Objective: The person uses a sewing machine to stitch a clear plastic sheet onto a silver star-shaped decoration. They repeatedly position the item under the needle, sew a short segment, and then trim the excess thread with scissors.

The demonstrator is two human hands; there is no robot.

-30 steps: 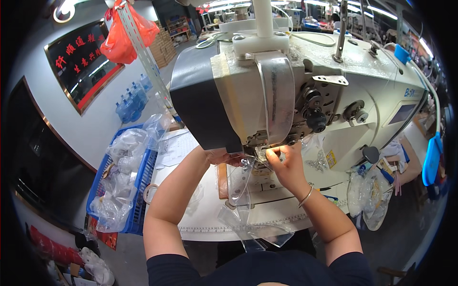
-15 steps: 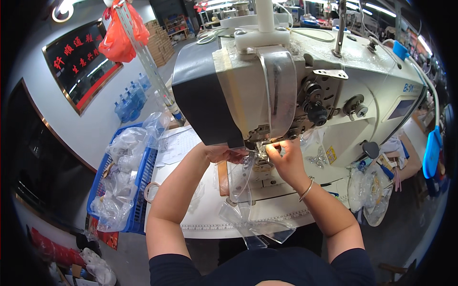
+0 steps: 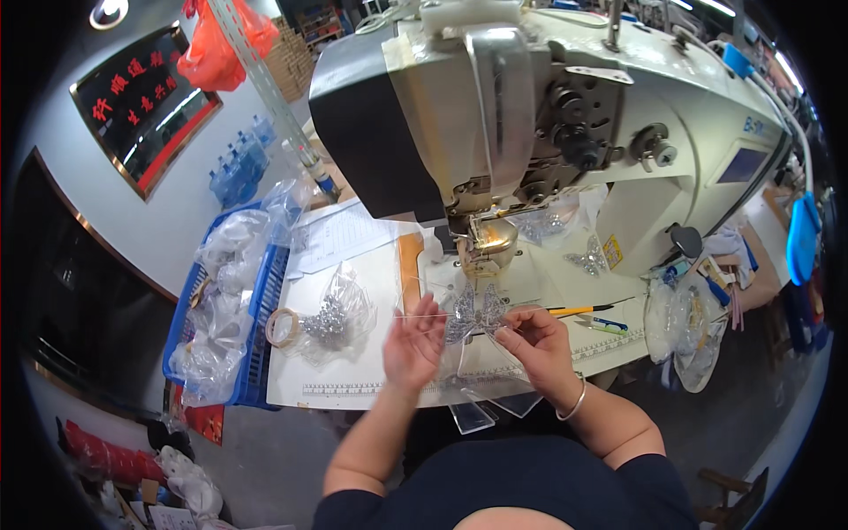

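A silver, glittering butterfly-shaped ornament [image 3: 475, 314] hangs over the table in front of the sewing machine [image 3: 583, 106]. At its right wing, the thumb and fingers of my right hand [image 3: 537, 347] are pinched on its edge. My left hand [image 3: 413, 346] is open by the left wing, palm up and fingers apart, slightly blurred. Whether it touches the ornament or a thread there, I cannot tell. Clear plastic strips [image 3: 473, 417] trail below the ornament, past the table's front edge. The machine's lit post [image 3: 488, 252] rises just beyond the ornament.
Left of my hands lie a plastic bag of silver ornaments [image 3: 329, 320] and a tape roll [image 3: 283, 327]. A blue basket [image 3: 265, 327] of plastic bags stands farther left. A yellow-handled tool [image 3: 574, 310] and a small cutter [image 3: 609, 324] lie at right, near a printed ruler [image 3: 344, 389].
Both hands have come away from the machine's needle area toward me. The butterfly ornament is now in plain sight in my right hand, and my left hand has opened.
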